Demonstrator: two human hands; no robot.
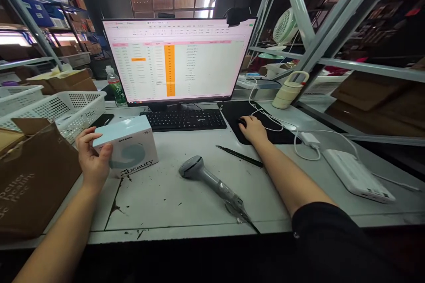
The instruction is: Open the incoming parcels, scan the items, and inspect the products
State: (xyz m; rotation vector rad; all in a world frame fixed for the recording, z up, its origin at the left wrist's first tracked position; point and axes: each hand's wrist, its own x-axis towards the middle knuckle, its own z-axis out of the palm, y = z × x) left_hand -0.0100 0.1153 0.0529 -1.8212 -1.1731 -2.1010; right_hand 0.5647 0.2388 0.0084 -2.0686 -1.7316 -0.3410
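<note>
My left hand (94, 159) grips the left end of a pale blue and white carton (133, 148) printed "beauty", its thumb on the front face. The carton is beside the keyboard (186, 119), near the desk's left side. On the black mouse pad (237, 112) my right hand (254, 130) is curled over a dark computer mouse (243, 121), mostly hidden under the fingers. Between my arms a grey barcode scanner (212, 181) lies on the desk, its cable running to the front edge. A black utility knife (239, 155) lies close to my right forearm.
A monitor (202, 66) showing a spreadsheet stands behind the keyboard. At left are a brown cardboard box (36, 181), white baskets (79, 106) and a bottle (115, 86). At right are a cream tumbler (288, 93), a white power bank (358, 174), loose cables and a metal rack (365, 68).
</note>
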